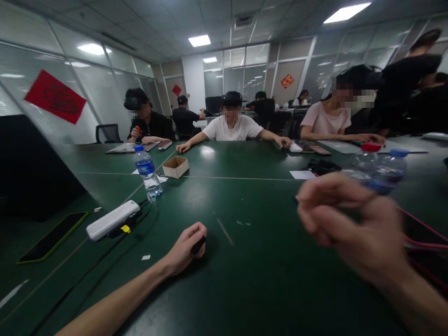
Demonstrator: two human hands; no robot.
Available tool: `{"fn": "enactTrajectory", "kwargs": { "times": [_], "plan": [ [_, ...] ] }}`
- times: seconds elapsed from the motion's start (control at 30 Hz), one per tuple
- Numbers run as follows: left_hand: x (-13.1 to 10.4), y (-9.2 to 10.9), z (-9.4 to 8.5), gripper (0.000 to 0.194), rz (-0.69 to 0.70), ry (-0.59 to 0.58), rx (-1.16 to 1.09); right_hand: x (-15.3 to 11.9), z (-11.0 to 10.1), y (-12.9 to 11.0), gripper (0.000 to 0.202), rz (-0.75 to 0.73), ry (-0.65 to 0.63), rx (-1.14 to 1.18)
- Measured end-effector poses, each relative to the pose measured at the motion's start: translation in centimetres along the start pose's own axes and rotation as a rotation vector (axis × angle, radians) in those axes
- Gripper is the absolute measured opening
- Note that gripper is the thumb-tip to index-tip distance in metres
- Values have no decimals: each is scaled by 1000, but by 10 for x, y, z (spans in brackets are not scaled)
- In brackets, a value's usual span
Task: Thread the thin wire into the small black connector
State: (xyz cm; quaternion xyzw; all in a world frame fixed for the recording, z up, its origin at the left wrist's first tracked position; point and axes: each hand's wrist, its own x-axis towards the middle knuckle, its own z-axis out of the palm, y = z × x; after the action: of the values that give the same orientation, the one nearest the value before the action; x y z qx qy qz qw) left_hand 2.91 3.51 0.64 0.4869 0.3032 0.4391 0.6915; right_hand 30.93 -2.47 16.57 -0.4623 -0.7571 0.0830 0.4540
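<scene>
My left hand (189, 245) rests on the green table (224, 289) with its fingers wrapped round a small black object (199, 245). Only the end of that object shows, so its kind is unclear. My right hand (345, 214) is raised above the right side of the table, nearer the camera and a little blurred. Its fingers are curled in towards the thumb. Whatever they may hold is hidden. Behind it stand two plastic bottles, one with a red cap (371, 147) and one with a blue cap (399, 152).
On the left lie a phone (54, 237), a white device with a black cable (114, 219) and a paper scrap (146, 257). Farther back are a water bottle (147, 172) and an open cardboard box (175, 167). Several people sit across the table; pink cable (425, 243) lies at right.
</scene>
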Motion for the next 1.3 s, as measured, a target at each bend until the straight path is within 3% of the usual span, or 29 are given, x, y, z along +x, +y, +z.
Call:
{"fn": "enactTrajectory", "kwargs": {
  "times": [0.13,0.27,0.43,0.57,0.7,0.97,1.3],
  "plan": [
    [2,1,-3,32,-25,-7,-70,7,64,1,18,129,-460,1],
    [1,1,-5,34,-77,-38,-70,-15,104,19,19,61,-630,-40],
    [0,3,-3,31,-84,-64,-63,-33,112,31,29,-195,-663,-70],
    [-1,5,-1,32,-79,-36,-43,-41,123,45,44,-333,-614,-248],
    [0,4,-1,35,-59,-39,8,-47,131,52,53,-346,-589,-331],
    [0,1,-4,29,-40,-89,44,-48,131,51,38,-300,-559,-311],
    [-2,3,-3,28,-33,-66,86,-51,132,51,35,-299,-501,-298]
  ]
}}
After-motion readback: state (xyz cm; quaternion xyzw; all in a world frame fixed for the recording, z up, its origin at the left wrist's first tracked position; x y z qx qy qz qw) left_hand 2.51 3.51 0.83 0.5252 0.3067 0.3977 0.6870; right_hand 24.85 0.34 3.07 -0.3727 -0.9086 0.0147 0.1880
